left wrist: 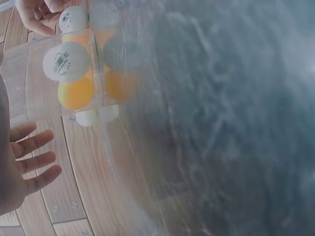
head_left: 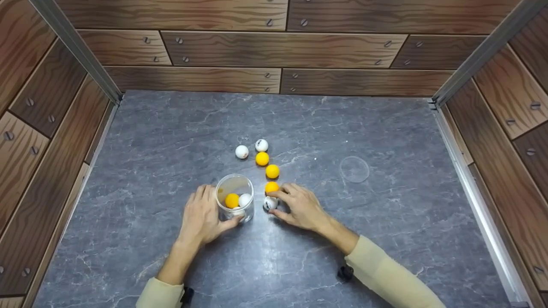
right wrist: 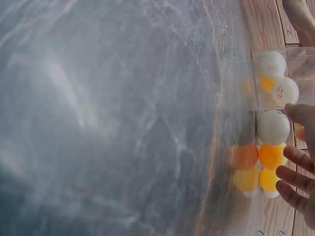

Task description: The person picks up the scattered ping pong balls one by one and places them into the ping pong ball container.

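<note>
A clear plastic jar (head_left: 234, 178) stands upright and open-topped on the table. Inside lie an orange ball (head_left: 232, 200) and white balls (head_left: 245, 200), table-tennis balls by their look. My left hand (head_left: 201, 216) holds the jar, its thumb along the front and its fingers on the left side. Just right of the jar, a printed white table-tennis ball (head_left: 269, 203) sits on the table. The thumb and index finger of my right hand (head_left: 302, 207) pinch this ball from either side, while the other fingers spread out in the right wrist view. Right behind it is an orange ball (head_left: 271, 188), partly covered by my fingers.
Two more orange balls (head_left: 272, 171) continue the row away from me, ending at a white ball (head_left: 261, 145). Another white ball (head_left: 242, 152) lies to its left. A round clear lid (head_left: 354, 169) rests flat at the right. Wood-patterned walls (head_left: 282, 49) enclose the grey table (head_left: 171, 128).
</note>
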{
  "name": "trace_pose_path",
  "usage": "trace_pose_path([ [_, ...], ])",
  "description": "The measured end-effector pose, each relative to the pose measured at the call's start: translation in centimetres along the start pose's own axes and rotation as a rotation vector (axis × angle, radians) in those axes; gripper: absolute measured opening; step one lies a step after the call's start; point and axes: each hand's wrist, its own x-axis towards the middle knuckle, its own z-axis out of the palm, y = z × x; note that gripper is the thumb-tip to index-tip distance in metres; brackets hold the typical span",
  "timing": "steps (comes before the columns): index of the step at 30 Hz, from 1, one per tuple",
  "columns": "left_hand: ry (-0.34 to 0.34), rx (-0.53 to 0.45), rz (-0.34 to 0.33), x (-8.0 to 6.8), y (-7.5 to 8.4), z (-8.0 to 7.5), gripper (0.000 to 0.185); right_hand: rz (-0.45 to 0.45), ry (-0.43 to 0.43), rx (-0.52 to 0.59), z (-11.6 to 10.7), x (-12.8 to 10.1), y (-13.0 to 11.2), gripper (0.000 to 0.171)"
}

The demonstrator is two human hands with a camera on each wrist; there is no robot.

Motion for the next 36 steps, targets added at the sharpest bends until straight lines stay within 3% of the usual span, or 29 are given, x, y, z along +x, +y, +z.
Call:
trace_pose_path([
  [15, -0.031, -0.031, -0.012, -0.05, -0.04, -0.11, 0.092, 0.030, -0.076, -0.009, 0.34, -0.09, -0.23, 0.041],
  [27, 0.002, -0.023, 0.007, -0.05, -0.18, 0.06, 0.091, 0.007, -0.072, -0.026, 0.51, -0.29, -0.19, 0.043],
  [36, -0.017, -0.024, -0.002, -0.04, -0.14, 0.10, 0.091, 0.016, -0.083, -0.012, 0.62, -0.37, -0.10, 0.044],
])
